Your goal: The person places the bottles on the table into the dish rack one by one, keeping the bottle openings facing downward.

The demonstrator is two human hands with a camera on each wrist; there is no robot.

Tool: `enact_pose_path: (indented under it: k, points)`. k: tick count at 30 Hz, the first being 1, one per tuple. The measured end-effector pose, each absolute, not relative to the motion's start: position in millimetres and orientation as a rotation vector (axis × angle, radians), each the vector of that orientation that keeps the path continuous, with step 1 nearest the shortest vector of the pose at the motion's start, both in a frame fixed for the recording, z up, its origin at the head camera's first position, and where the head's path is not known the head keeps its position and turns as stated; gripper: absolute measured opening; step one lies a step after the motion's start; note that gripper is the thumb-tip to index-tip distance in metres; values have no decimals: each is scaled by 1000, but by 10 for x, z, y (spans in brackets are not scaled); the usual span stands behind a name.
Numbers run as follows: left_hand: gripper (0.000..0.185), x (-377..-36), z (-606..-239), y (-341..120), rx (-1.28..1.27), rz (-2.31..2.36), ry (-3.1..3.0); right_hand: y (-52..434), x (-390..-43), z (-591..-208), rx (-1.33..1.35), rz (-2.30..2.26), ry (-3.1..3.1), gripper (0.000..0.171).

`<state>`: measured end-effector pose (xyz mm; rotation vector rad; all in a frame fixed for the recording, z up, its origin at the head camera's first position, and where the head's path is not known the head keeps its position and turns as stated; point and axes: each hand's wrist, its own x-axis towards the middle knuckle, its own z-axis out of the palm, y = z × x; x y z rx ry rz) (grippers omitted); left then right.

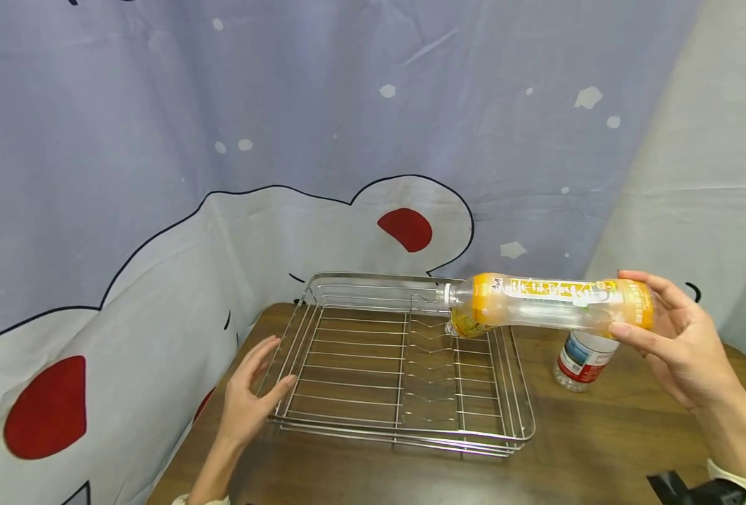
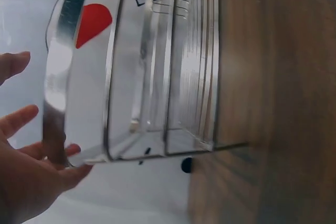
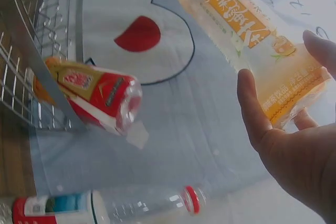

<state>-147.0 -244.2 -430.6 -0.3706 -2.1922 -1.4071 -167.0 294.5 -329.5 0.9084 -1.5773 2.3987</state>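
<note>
My right hand (image 1: pixel 669 337) grips an empty clear bottle with an orange and yellow label (image 1: pixel 549 303) by its base, thumb under and fingers behind. The bottle lies level in the air, its neck over the right side of a steel wire dish rack (image 1: pixel 398 435). In the right wrist view the bottle (image 3: pixel 247 40) slants up from the right hand (image 3: pixel 283 145). My left hand (image 1: pixel 252 393) rests at the rack's left rim with relaxed, spread fingers. In the left wrist view the thumb of the left hand (image 2: pixel 26 182) touches the rack's corner bar (image 2: pixel 55 77).
The rack sits on a wooden table (image 1: pixel 600 449). A clear bottle with a red and white label (image 1: pixel 584 358) stands right of the rack. The right wrist view shows a red and yellow labelled bottle (image 3: pixel 94 100) beside the rack (image 3: pixel 31 51). A printed cloth (image 1: pixel 347 140) hangs behind.
</note>
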Motion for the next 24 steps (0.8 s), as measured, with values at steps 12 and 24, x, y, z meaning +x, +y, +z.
enact_pose_path:
  k: [12, 24]
  points:
    - [73, -1442, -4554, -2531, -225, -1584, -2387, 3166, -1680, -3258, 851, 2368, -1538, 67]
    - [74, -1427, -4693, -2569, -214, -1664, -2374, 3303, -1681, -3284, 774, 2292, -1634, 67]
